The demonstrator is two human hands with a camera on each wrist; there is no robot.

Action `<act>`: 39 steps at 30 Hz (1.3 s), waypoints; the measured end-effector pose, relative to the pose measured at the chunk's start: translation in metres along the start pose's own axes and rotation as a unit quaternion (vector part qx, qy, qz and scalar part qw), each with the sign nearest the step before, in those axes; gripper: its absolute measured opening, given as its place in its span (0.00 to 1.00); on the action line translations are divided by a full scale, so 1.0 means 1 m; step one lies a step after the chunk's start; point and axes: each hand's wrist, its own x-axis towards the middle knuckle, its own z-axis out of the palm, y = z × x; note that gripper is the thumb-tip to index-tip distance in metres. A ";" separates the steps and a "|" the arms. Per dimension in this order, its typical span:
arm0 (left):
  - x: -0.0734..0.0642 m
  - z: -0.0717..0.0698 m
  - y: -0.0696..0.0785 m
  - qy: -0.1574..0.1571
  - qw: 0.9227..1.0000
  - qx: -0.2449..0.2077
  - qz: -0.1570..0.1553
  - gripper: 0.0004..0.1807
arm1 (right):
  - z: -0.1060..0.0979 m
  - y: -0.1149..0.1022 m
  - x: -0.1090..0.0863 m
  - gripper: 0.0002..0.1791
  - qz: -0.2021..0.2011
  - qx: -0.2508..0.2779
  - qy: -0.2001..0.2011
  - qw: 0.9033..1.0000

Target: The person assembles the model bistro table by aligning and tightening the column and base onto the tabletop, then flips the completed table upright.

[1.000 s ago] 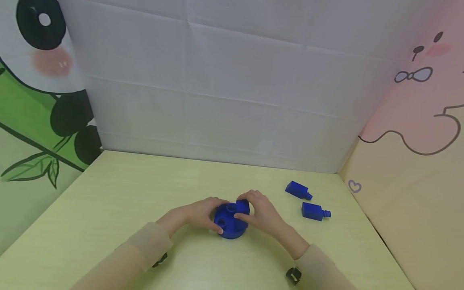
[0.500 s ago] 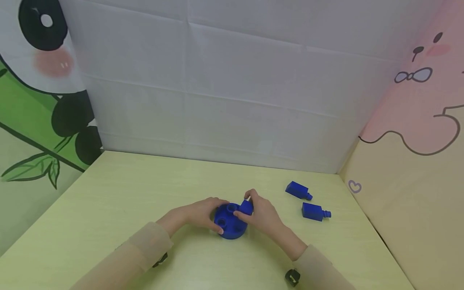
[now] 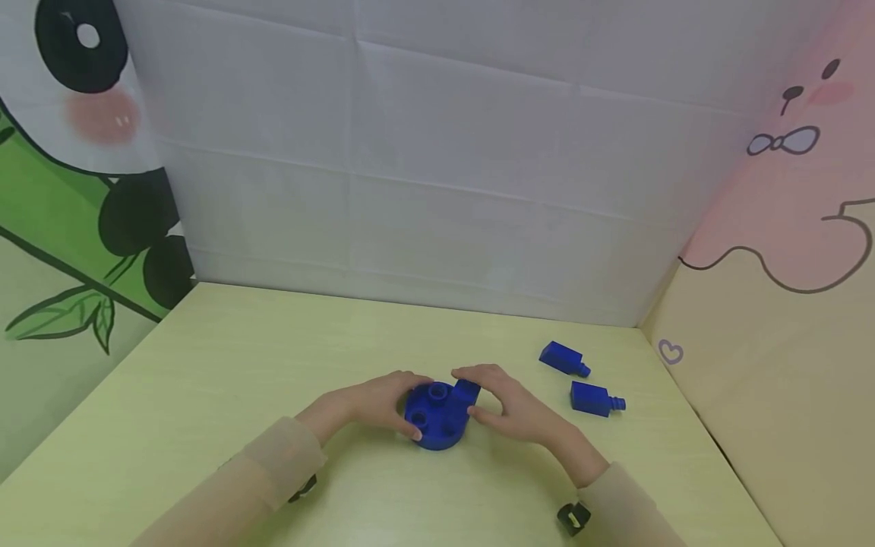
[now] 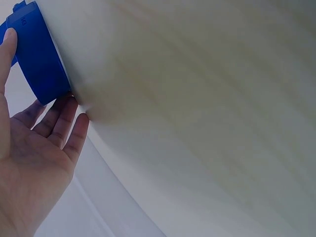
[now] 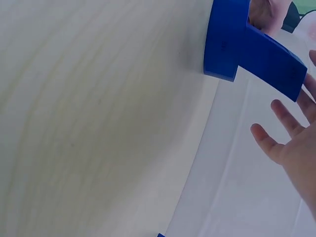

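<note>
My left hand (image 3: 378,400) grips a round blue base (image 3: 437,434) at its left side, thumb at the near rim and fingers at the far side. Open round sockets show on the base's top. A blue block (image 3: 468,390) stands at the base's right, leaning outward; the right wrist view shows this block (image 5: 274,61) slanting from the base's upper face. My right hand (image 3: 511,404) is spread loosely around it, fingertips at its upper end and the thumb near its side. In the left wrist view, my thumb lies against the base (image 4: 42,57).
Two more blue blocks lie on the table to the right, a farther one (image 3: 562,358) and a nearer one (image 3: 596,399), each with a ridged narrow stem. A white wall (image 3: 437,190) stands behind the table (image 3: 273,334), with decorated panels on both sides.
The blue block has tipped from upright to leaning rightward. My right hand has loosened from its pinch on it and shifted slightly right. The left hand stays on the base.
</note>
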 end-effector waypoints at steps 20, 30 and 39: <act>0.001 0.002 -0.002 0.004 1.000 0.007 0.007 0.49 | 0.004 -0.003 -0.003 0.20 0.047 -0.070 0.071 0.994; 0.001 0.002 -0.003 0.003 1.000 0.005 0.005 0.50 | 0.019 -0.019 -0.002 0.26 0.196 -0.045 0.089 0.975; -0.001 0.001 0.000 0.003 1.000 0.007 0.006 0.50 | 0.008 -0.021 -0.006 0.30 0.144 -0.038 0.051 0.987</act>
